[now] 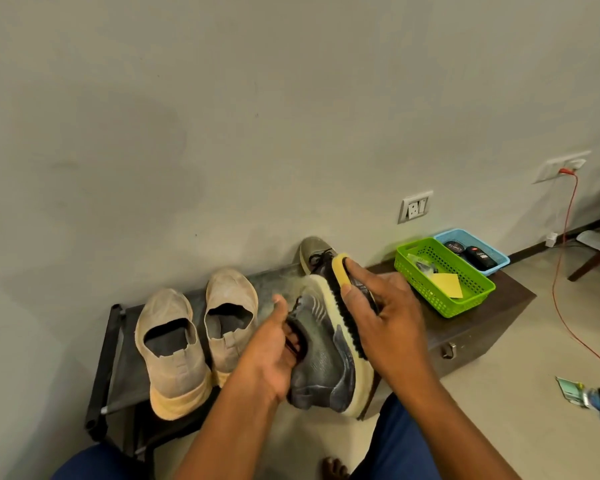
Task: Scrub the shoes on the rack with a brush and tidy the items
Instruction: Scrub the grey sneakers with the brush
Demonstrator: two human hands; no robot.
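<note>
Above black rack [111,362]: left hand [274,355] grips grey mesh sneaker [321,362] by collar; right hand [385,313] clamps yellow-backed, black-bristled brush [340,271] against foam sole.

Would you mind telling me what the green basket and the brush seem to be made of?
Green basket: probably moulded plastic, glossy, its walls a regular lattice of holes. Brush: yellow back, perhaps plastic or painted wood, too blurred to tell; dark bristles against the shoe's sole.

Grey sneaker [321,355] tilted on side above rack [118,362]; yellow brush [342,271] bristles against sole.
</note>
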